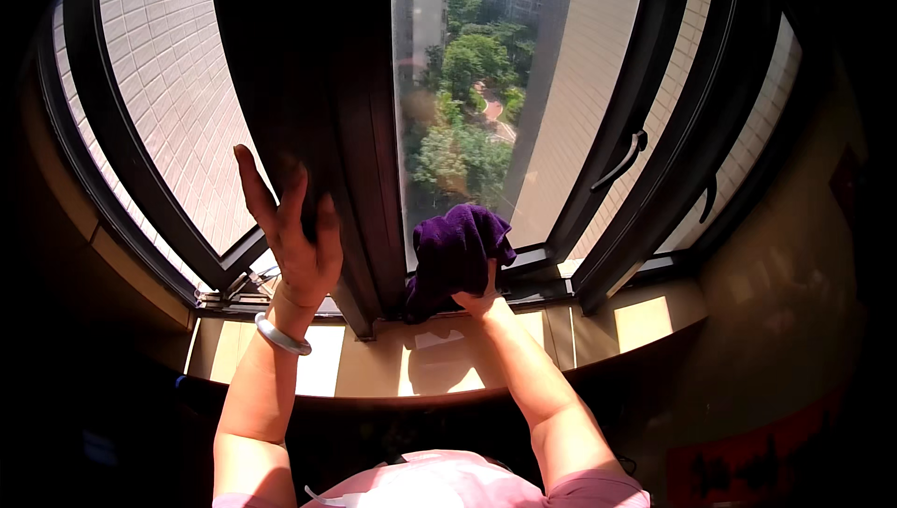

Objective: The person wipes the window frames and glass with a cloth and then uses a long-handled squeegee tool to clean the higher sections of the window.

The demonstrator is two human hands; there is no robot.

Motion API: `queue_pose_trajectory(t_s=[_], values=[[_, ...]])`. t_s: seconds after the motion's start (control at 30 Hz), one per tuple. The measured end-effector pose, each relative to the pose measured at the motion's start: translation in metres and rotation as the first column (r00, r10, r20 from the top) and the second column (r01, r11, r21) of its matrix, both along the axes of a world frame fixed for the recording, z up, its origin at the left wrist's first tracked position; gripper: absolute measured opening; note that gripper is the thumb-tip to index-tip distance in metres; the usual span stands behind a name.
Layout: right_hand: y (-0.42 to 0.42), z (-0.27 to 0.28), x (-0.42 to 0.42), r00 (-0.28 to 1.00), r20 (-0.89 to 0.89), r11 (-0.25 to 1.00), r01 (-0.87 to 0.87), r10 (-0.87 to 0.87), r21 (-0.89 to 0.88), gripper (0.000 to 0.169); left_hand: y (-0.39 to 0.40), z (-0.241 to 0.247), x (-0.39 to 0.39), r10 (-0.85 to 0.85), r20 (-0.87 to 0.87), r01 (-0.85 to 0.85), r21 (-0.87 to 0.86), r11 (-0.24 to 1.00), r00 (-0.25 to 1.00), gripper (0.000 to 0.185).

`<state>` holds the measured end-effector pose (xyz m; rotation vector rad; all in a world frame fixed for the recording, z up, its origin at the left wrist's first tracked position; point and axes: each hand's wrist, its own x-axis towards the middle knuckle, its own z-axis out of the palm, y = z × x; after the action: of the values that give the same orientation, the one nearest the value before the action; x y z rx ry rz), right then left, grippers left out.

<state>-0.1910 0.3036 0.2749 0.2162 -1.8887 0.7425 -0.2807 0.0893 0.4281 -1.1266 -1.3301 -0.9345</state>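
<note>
A purple cloth (459, 252) hangs bunched over the fingers of my right hand (482, 300), which grips it low in front of the window glass (455, 122). Most of that hand is hidden under the cloth; whether the cloth presses on the glass I cannot tell. My left hand (301, 248) is raised with its fingers apart and nothing in it, nearest the dark window post (357, 213). A pale bangle (282, 335) circles the left wrist.
A sunlit tiled sill (378, 368) runs below the window. At left, a black-framed sash (140, 157) stands open on its hinge hardware (245, 287). Curved handles sit on the right frames, one handle (622, 163) nearer. A red sheet with writing (750, 466) is at lower right.
</note>
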Motion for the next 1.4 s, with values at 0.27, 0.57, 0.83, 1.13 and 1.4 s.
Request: queue_pose_trajectory(t_s=[0.27,0.57,0.83,1.13,1.4], values=[[0.167,0.255,-0.03,0.871,-0.35,0.925,0.379,-0.346,0.029,0.055,0.003,0.003,0.004,0.03,0.04,-0.032,0.053,0.998,0.999,0.057],[0.073,0.114,0.007,0.758,-0.119,0.764,0.646,-0.641,-0.003,0.073,0.002,-0.001,-0.002,0.014,0.005,-0.014,0.039,0.999,1.0,0.058],[0.062,-0.018,0.088,0.798,0.311,0.85,0.52,-0.517,0.079,0.035,0.002,-0.001,-0.003,-0.053,-0.021,0.055,0.079,0.995,0.998,0.057],[-0.072,-0.012,0.021,0.948,0.014,0.655,-0.209,0.318,-0.726,0.034,-0.002,0.0,-0.004,-0.056,-0.002,0.056,0.062,0.997,0.998,0.055],[-0.101,0.062,-0.045,0.964,-0.246,0.969,-0.155,0.104,-0.195,0.052,0.002,-0.008,0.003,-0.124,0.133,0.12,0.04,0.992,0.983,0.061]])
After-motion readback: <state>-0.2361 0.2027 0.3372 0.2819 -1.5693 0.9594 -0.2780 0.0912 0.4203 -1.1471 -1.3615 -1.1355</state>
